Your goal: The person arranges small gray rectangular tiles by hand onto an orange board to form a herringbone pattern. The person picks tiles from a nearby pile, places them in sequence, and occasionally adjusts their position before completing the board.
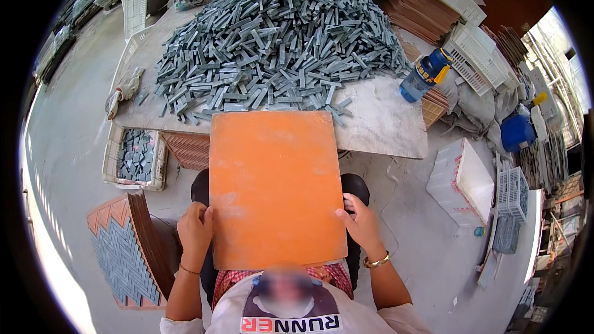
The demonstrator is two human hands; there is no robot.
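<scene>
- left hand and right hand each hold a side edge of the orange board, grip clenched on it; the board rests on the lap, its far edge at the bench near edge
- risk, as I judge it: a push forward could nudge the pile of grey strips; loose strips may spill off the bench

White carton, right floor

Plain orange board at centre, faintly dusted pale; grey-blue stone strips heaped at twelve o'clock on a pale grey slab; blue bottle with yellow cap at two o'clock; grey herringbone panel, orange-edged, at eight o'clock; white crates at one o'clock.
</scene>
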